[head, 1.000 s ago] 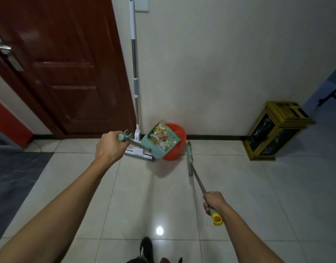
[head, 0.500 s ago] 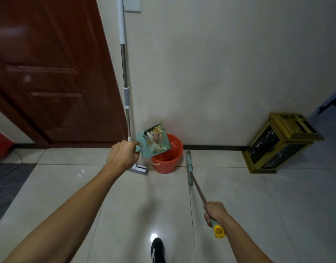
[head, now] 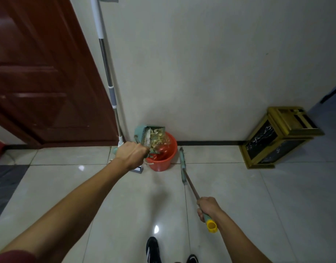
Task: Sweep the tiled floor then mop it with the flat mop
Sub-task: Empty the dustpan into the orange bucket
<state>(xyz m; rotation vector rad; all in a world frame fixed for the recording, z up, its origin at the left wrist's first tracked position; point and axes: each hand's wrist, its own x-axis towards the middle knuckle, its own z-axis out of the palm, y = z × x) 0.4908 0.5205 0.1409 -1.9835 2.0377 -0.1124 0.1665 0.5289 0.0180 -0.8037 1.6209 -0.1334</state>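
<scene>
Our left hand [head: 132, 154] grips the tilted dustpan [head: 151, 137] over the red bucket [head: 163, 158], right hand [head: 208, 207] grips the broom [head: 183, 168]; tilting off-centre could scatter debris beside the bucket.

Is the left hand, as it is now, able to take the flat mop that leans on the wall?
Probably not yet: the left hand grips the dustpan, tipped over the orange bucket. The flat mop stands just behind it with nothing between, so once freed, likely yes.
</scene>
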